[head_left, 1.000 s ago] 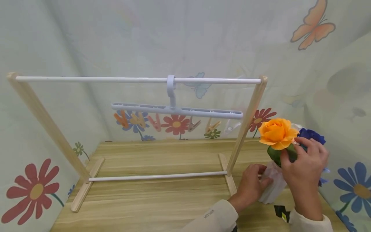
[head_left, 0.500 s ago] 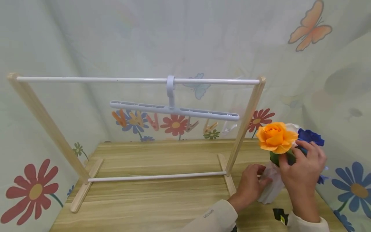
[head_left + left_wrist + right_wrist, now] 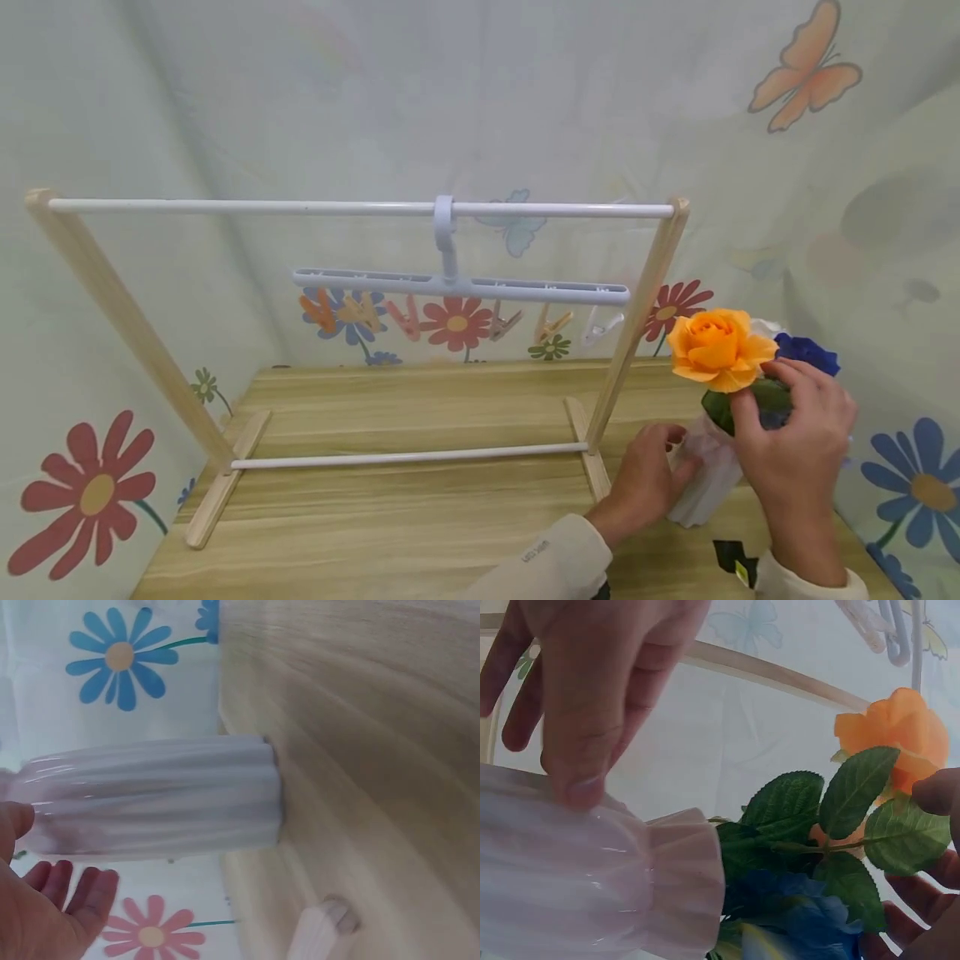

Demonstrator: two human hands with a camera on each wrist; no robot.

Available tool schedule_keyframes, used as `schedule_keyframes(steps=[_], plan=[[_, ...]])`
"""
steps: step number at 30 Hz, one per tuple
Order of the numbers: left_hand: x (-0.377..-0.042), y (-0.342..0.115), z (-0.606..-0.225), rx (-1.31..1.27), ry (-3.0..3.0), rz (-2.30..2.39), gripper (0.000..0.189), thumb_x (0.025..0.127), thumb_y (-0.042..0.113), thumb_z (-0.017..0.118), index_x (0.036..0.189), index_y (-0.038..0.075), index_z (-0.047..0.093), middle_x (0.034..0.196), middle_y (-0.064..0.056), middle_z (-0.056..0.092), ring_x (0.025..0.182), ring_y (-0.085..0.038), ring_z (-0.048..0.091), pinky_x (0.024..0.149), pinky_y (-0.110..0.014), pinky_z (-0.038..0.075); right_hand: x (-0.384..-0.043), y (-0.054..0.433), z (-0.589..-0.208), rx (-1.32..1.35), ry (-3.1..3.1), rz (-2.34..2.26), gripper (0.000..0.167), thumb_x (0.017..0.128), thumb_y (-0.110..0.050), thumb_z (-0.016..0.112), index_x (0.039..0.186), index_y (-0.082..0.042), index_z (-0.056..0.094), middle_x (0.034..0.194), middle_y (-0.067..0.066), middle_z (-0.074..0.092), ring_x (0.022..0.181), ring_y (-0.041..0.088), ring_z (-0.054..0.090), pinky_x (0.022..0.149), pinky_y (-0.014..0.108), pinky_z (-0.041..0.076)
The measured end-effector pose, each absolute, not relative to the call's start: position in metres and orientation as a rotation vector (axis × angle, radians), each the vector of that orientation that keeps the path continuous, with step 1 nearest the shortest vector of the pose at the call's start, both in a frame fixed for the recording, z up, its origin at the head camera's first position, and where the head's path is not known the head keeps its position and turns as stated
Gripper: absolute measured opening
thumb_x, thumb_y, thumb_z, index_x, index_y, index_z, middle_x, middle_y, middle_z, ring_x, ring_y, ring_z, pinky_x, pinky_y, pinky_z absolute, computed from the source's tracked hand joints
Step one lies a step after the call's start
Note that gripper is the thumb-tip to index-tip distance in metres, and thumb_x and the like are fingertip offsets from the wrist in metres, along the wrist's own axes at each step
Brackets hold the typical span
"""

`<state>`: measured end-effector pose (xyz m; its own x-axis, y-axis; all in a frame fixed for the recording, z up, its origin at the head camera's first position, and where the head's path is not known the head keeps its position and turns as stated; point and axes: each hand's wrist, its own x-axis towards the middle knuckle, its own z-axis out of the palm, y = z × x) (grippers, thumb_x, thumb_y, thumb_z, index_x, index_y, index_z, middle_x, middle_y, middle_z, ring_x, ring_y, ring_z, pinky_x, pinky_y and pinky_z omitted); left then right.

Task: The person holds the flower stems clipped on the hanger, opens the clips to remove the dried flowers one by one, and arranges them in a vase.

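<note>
On the right of the table stands a pale, ribbed vase (image 3: pixel 702 492) with a ruffled rim, seen side-on in the left wrist view. It holds an orange rose (image 3: pixel 714 348) with green leaves, a blue flower (image 3: pixel 808 354) and a white flower, partly hidden. My right hand (image 3: pixel 798 442) is at the rose, its thumb and index finger curled at the bloom's underside by the leaves (image 3: pixel 859 791). My left hand (image 3: pixel 647 477) rests its thumb against the vase's upper side. The other fingers of that hand look loose and are not wrapped round the vase.
A wooden rack (image 3: pixel 637 333) with white rods stands left of the vase. From its top rod hangs a pale blue clip hanger (image 3: pixel 465 287) with several coloured clips. A small black item (image 3: pixel 731 557) with a yellow mark lies near my right sleeve. A flower-patterned curtain surrounds the table.
The orange rose dips a little, then comes back up with my right hand. Less of the blue flower shows now. My left hand keeps its place at the vase.
</note>
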<state>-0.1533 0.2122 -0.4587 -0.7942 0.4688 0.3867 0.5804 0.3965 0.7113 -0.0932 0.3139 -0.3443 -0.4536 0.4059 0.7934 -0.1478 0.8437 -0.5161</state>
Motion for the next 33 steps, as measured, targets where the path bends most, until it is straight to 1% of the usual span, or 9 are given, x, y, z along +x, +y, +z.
schedule_keyframes(steps=[4,9,14,18,22,25,27,30,33], plan=[[-0.153,0.200,-0.442,-0.974,-2.642,-1.287,0.043,0.100,0.044,0.062,0.132,0.015,0.059,0.125,0.005,0.065,0.109,-0.004,0.062,0.092,-0.015,0.051,-0.089,0.311,-0.341,-0.212,-1.963,0.661,0.041,0.088,-0.017,0.069,0.119,0.010,0.067,0.130,0.030,0.061,0.124,0.051,0.046,0.106,0.061,0.033],[-0.153,0.178,-0.415,-0.902,-2.820,-1.171,0.057,0.096,0.056,0.061,0.140,0.020,0.054,0.134,0.007,0.061,0.117,-0.008,0.062,0.097,-0.026,0.054,-0.083,0.305,-0.342,-0.223,-2.010,0.645,0.044,0.090,-0.017,0.069,0.124,0.011,0.065,0.134,0.030,0.058,0.128,0.052,0.043,0.108,0.064,0.031],[-0.159,0.147,-0.395,-0.850,-2.852,-1.014,0.066,0.095,0.059,0.061,0.147,0.019,0.049,0.142,0.003,0.058,0.125,-0.015,0.060,0.104,-0.032,0.052,-0.083,0.295,-0.346,-0.246,-2.061,0.671,0.056,0.090,-0.019,0.069,0.138,0.006,0.057,0.145,0.028,0.051,0.136,0.050,0.039,0.116,0.065,0.026],[-0.163,0.116,-0.388,-0.832,-2.832,-0.938,0.070,0.096,0.060,0.060,0.149,0.017,0.046,0.145,-0.002,0.057,0.128,-0.021,0.058,0.107,-0.039,0.049,-0.084,0.283,-0.351,-0.212,-2.106,0.698,0.066,0.090,-0.018,0.070,0.149,0.002,0.047,0.153,0.027,0.043,0.140,0.050,0.035,0.121,0.066,0.021],[-0.162,0.088,-0.382,-0.815,-2.808,-0.843,0.070,0.097,0.058,0.059,0.151,0.014,0.043,0.148,-0.006,0.054,0.135,-0.025,0.054,0.111,-0.050,0.045,-0.085,0.270,-0.358,-0.149,-2.130,0.718,0.074,0.089,-0.016,0.072,0.154,-0.001,0.041,0.155,0.026,0.041,0.141,0.050,0.034,0.118,0.069,0.026],[-0.162,0.073,-0.376,-0.792,-2.802,-0.767,0.072,0.098,0.057,0.058,0.153,0.014,0.041,0.152,-0.008,0.051,0.141,-0.028,0.049,0.113,-0.060,0.041,-0.087,0.264,-0.361,-0.095,-2.106,0.707,0.075,0.087,-0.015,0.073,0.154,-0.001,0.042,0.152,0.027,0.043,0.138,0.051,0.035,0.116,0.068,0.029],[-0.162,0.063,-0.372,-0.768,-2.808,-0.711,0.072,0.098,0.056,0.058,0.154,0.015,0.039,0.154,-0.008,0.049,0.143,-0.029,0.046,0.114,-0.064,0.038,-0.090,0.261,-0.364,-0.032,-2.065,0.686,0.069,0.090,-0.020,0.071,0.150,0.001,0.046,0.149,0.029,0.045,0.136,0.052,0.036,0.115,0.067,0.029],[-0.162,0.048,-0.370,-0.738,-2.805,-0.653,0.071,0.098,0.055,0.058,0.154,0.015,0.039,0.154,-0.008,0.047,0.144,-0.031,0.044,0.114,-0.068,0.035,-0.095,0.254,-0.371,0.065,-2.013,0.635,0.062,0.098,-0.039,0.063,0.144,0.001,0.054,0.146,0.028,0.051,0.135,0.052,0.040,0.120,0.059,0.029],[-0.162,0.030,-0.371,-0.709,-2.815,-0.601,0.072,0.099,0.056,0.056,0.154,0.015,0.038,0.156,-0.010,0.045,0.146,-0.035,0.041,0.114,-0.070,0.033,-0.100,0.246,-0.379,0.180,-1.986,0.587,0.063,0.103,-0.052,0.051,0.133,0.002,0.064,0.140,0.027,0.058,0.135,0.051,0.045,0.124,0.053,0.028]])
